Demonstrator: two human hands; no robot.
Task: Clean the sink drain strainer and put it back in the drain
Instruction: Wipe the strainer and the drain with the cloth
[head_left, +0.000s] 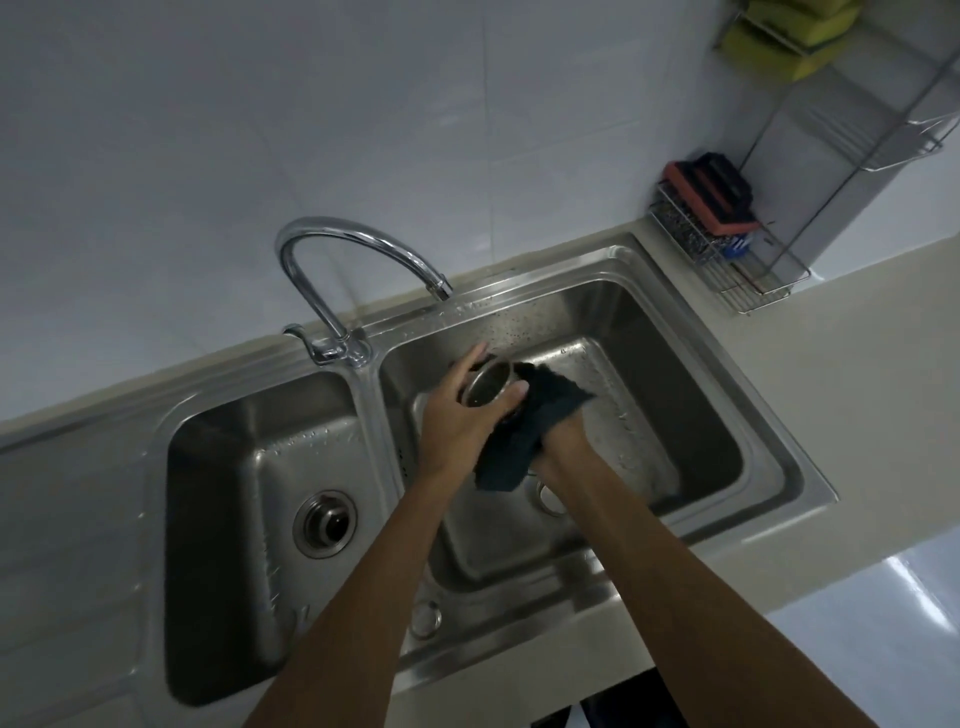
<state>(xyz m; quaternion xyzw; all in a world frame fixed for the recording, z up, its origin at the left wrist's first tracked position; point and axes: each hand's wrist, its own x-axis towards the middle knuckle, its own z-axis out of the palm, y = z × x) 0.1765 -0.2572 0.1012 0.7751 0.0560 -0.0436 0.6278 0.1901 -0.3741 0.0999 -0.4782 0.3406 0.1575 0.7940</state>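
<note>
Over the right basin (691, 415) of a steel double sink, my left hand (462, 415) grips a round metal drain strainer (488, 387), fingers and thumb curled round its rim. My right hand (563, 441) holds a dark cloth (524, 436) that lies against the strainer's right side; the cloth covers most of this hand. The right basin's drain opening (548, 501) shows partly beside my right forearm.
A curved chrome faucet (363, 249) stands behind the divider, its spout over the right basin. The left basin (234, 467) has a drain with a stopper (325, 525). A wire rack (727, 244) with a sponge sits on the counter at the back right.
</note>
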